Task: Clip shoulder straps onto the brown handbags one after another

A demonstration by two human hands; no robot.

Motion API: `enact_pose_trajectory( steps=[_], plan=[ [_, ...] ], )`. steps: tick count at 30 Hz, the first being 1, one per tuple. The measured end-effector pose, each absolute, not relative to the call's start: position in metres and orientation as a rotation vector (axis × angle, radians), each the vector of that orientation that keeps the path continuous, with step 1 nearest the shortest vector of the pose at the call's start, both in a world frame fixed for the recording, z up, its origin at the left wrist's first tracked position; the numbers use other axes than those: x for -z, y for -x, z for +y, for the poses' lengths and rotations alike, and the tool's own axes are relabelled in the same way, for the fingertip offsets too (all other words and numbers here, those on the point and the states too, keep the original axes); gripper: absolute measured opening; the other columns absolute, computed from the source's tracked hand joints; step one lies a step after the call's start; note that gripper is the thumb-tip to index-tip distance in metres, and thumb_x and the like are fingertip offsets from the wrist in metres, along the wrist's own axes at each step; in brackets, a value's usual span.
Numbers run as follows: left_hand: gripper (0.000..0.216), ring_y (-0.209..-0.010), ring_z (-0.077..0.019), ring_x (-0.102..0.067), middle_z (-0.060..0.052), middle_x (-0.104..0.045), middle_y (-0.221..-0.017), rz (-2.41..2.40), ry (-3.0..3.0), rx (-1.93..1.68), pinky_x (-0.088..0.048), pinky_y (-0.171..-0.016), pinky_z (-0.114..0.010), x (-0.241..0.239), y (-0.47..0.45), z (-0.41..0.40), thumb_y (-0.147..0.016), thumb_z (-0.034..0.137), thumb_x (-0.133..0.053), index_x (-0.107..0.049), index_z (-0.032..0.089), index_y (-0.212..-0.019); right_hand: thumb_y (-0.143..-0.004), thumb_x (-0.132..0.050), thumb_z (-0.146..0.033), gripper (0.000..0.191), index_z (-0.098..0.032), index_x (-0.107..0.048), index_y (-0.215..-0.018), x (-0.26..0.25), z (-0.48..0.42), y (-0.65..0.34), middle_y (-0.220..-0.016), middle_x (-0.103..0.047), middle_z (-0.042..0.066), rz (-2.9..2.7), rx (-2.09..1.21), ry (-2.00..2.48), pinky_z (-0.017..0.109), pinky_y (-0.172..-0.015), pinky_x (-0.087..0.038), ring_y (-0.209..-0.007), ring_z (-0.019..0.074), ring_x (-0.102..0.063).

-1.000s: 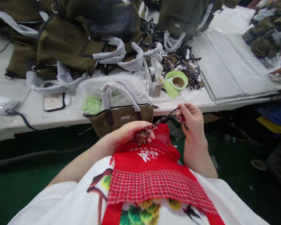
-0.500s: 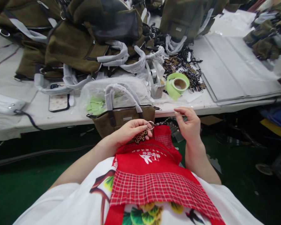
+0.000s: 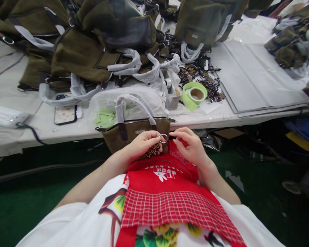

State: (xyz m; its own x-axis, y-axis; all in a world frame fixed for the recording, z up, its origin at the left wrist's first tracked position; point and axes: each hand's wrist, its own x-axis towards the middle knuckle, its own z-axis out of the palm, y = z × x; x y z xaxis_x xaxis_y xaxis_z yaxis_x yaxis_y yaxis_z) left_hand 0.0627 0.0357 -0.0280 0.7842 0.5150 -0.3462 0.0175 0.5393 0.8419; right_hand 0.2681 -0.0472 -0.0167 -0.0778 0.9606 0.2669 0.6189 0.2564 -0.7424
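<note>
Ring (image 3: 166, 137) and leopard-print charm (image 3: 152, 151) sit at the left hand (image 3: 144, 144), as I see it through the head camera, in front of the red apron (image 3: 167, 178). The thumb and fingers there pinch the ring, and the charm hangs just below them. Close beside the ring, the right hand (image 3: 190, 145) has its thumb and forefinger slightly parted, with a small dark bit (image 3: 172, 135) at the fingertips; from my distant post I cannot tell whether they grip it. Just beyond the left hand, an olive handbag (image 3: 130, 127), its handles wrapped in white, rests against the edge of the white table (image 3: 195, 120). On the tabletop I make out a roll of green tape (image 3: 189, 104) beside a heap of dark cords and charms (image 3: 213, 84), a phone (image 3: 65, 115) at left, and piled olive bags (image 3: 79, 55) behind.
</note>
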Motion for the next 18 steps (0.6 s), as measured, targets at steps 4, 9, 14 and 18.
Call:
enact_pose_trajectory(
  steps=[4, 9, 14, 18],
  plan=[
    [0.03, -0.052, -0.0098, -0.055, 0.001, -0.062, -0.061, 0.571, -1.101, -0.248, -0.044, -0.054, -0.021, 0.027, -0.064, 0.041, -0.085, 0.044, -0.062, -0.062, 0.014, -0.082, -0.094, -0.05, -0.014, 0.03, -0.023, -0.068, -0.116, 0.017, -0.041, -0.265, -0.107, -0.069, 0.008, -2.037, -0.522, 1.31, 0.032, -0.086, -0.054, -0.097, 0.0184, -0.065],
    [0.024, -0.093, -0.0212, -0.064, -0.008, -0.07, -0.099, 0.844, -1.762, -0.603, -0.05, -0.089, -0.037, 0.027, -0.07, 0.045, -0.089, 0.032, -0.053, -0.065, 0.016, -0.1, -0.096, -0.054, -0.022, 0.019, -0.023, -0.072, -0.101, 0.01, -0.036, -0.262, -0.091, -0.074, 0.006, -2.065, -0.377, 1.402, 0.031, -0.08, -0.055, -0.083, 0.0184, -0.069],
    [0.033, -0.111, -0.0231, -0.06, -0.01, -0.067, -0.117, 0.646, -2.036, -0.659, -0.044, -0.103, -0.041, 0.023, -0.071, 0.038, -0.084, 0.023, -0.059, -0.061, 0.018, -0.116, -0.091, -0.061, -0.023, 0.013, -0.023, -0.074, -0.091, 0.008, -0.035, -0.263, -0.09, -0.076, 0.005, -1.886, -0.52, 1.522, 0.033, -0.081, -0.055, -0.083, 0.0199, -0.07],
    [0.019, -0.098, -0.02, -0.063, -0.008, -0.066, -0.103, 0.771, -2.074, -0.801, -0.05, -0.09, -0.035, 0.02, -0.071, 0.037, -0.085, 0.021, -0.06, -0.066, 0.019, -0.103, -0.086, -0.068, -0.032, 0.012, -0.022, -0.075, -0.087, 0.01, -0.037, -0.264, -0.082, -0.076, 0.003, -1.49, -0.971, 1.56, 0.029, -0.069, -0.056, -0.07, 0.0173, -0.07]
  ],
)
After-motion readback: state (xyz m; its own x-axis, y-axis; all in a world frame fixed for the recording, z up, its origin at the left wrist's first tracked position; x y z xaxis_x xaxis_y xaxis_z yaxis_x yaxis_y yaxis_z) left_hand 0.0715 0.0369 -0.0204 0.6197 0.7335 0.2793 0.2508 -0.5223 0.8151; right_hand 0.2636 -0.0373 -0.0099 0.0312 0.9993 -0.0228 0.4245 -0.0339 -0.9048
